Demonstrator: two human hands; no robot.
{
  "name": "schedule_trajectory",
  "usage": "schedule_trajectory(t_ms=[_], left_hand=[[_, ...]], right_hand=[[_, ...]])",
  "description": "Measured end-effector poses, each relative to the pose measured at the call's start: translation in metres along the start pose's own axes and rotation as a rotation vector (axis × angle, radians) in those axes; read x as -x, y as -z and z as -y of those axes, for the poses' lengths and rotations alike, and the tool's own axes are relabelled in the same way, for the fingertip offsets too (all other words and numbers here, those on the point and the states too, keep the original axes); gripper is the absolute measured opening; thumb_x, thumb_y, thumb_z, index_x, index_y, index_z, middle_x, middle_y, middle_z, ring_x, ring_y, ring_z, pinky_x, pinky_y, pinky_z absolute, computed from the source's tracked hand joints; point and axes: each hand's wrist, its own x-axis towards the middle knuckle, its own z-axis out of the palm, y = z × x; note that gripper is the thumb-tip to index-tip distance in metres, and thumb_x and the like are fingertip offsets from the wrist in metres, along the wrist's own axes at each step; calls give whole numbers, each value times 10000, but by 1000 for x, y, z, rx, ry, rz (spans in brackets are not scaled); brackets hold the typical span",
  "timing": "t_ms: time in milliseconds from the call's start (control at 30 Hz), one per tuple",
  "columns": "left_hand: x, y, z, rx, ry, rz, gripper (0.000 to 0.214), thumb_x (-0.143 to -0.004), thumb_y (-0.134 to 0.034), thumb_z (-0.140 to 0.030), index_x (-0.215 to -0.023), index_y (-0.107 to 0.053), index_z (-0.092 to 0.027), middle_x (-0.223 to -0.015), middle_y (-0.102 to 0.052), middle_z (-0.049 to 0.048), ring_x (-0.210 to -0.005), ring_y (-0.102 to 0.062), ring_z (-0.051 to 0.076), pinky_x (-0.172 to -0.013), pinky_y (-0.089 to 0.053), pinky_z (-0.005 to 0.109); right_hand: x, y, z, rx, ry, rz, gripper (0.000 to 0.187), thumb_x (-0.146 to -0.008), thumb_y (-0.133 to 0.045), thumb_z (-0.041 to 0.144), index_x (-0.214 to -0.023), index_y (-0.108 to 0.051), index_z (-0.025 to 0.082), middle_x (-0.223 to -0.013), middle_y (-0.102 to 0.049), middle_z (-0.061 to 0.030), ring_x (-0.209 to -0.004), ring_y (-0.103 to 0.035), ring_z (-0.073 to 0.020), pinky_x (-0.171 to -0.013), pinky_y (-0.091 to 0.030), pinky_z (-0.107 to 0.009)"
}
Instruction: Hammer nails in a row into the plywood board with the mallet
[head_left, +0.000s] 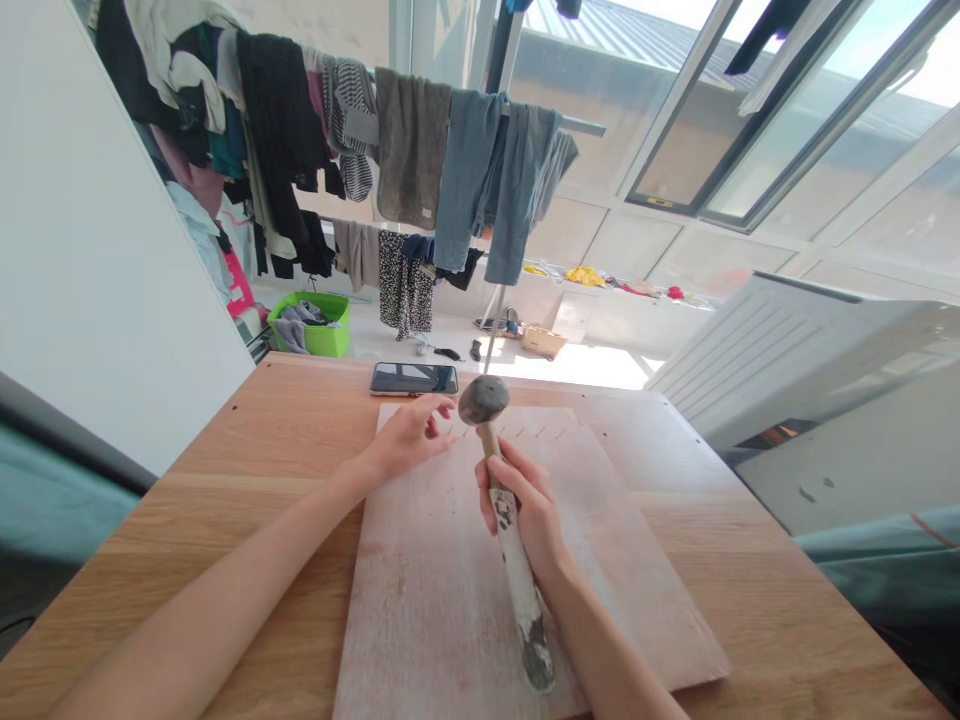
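My right hand point(529, 500) is wrapped round the upper handle of a mallet point(484, 402) with a dark rounded head. Its handle is pale and worn, with chipped paint and a dark butt end pointing toward me. Beneath both hands lies a whitish wooden board point(427, 600). Over the board's far left part is my left hand point(412, 435), its fingers loosely bent and apart from the thumb, with nothing visible held. A row of several thin nails point(541, 433) stands up near the board's far edge. The mallet head hides part of that row.
The board rests on a wooden table point(247, 500). Near the table's far edge lies a phone point(414, 378). Beyond it, clothes point(480, 180) hang on a rack above a green basket point(330, 325). A white ridged appliance point(780, 350) stands at the right, beside windows.
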Motion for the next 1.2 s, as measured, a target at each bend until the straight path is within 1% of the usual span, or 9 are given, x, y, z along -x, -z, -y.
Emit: schedule_trajectory(t_ms=[100,167,233,367,533,633,767,967,1200], left_hand=[[2,2,-12,-166,-27,-108,268,-802,-717,-291,-1023,-618,-176,-916,-590,9,-631,-519,105,-616,-460,250],[4,2,-26,-243,-99,-89,146,-859,-660,-281,-954,-613,-181,-862,-592,7,-664,-543,126,-643,-463,262],[8,-2,-42,-288,-232,30,67,-904,-611,-246,-925,-622,-184,-848,-635,19,-740,-595,154,-707,-485,281],[18,-20,-66,-375,-483,309,99,-959,-558,-178,-1003,-646,-177,-965,-718,68,-964,-651,205,-876,-507,323],[28,-36,-71,-443,-637,395,178,-965,-544,-126,-1096,-651,-180,-1121,-728,88,-1085,-646,198,-940,-492,322],[26,-31,-70,-508,-664,409,100,-955,-583,-130,-962,-676,-164,-973,-752,71,-977,-671,200,-848,-490,319],[21,-17,-76,-683,-679,418,144,-874,-637,-37,-801,-652,-160,-811,-719,51,-790,-655,203,-742,-458,336],[21,-10,-89,-784,-636,462,114,-878,-648,-64,-870,-643,-178,-850,-694,40,-784,-646,203,-725,-442,341],[21,-10,-89,-785,-601,468,90,-882,-675,-87,-895,-676,-176,-913,-705,51,-844,-653,230,-722,-437,361]], right_hand=[[-1,8,4,-84,92,-141,241,-889,-619,367,-1056,-654,196,-710,-573,43,-375,-457,-62,-329,-316,-186],[-3,15,6,-140,131,-217,204,-892,-610,361,-1012,-648,201,-722,-557,44,-389,-441,-58,-327,-309,-184],[-4,22,9,-187,151,-268,198,-886,-612,358,-1014,-645,211,-730,-528,52,-400,-422,-56,-315,-288,-180],[-6,30,11,-234,181,-334,252,-879,-624,361,-1091,-649,227,-748,-492,60,-425,-418,-54,-314,-279,-176],[-6,30,10,-235,152,-336,273,-845,-643,380,-1068,-657,223,-744,-491,59,-420,-415,-59,-301,-266,-191],[-7,28,8,-215,150,-317,276,-847,-640,383,-1072,-652,225,-741,-495,59,-417,-417,-58,-297,-262,-186],[-7,27,8,-201,135,-306,276,-855,-629,377,-1086,-642,227,-740,-505,57,-414,-422,-58,-290,-261,-179],[-7,25,8,-216,116,-295,252,-850,-629,366,-1053,-634,216,-735,-513,58,-406,-422,-58,-286,-270,-176],[-7,27,5,-207,115,-283,203,-865,-629,363,-999,-626,210,-740,-530,53,-407,-435,-52,-288,-292,-160]])
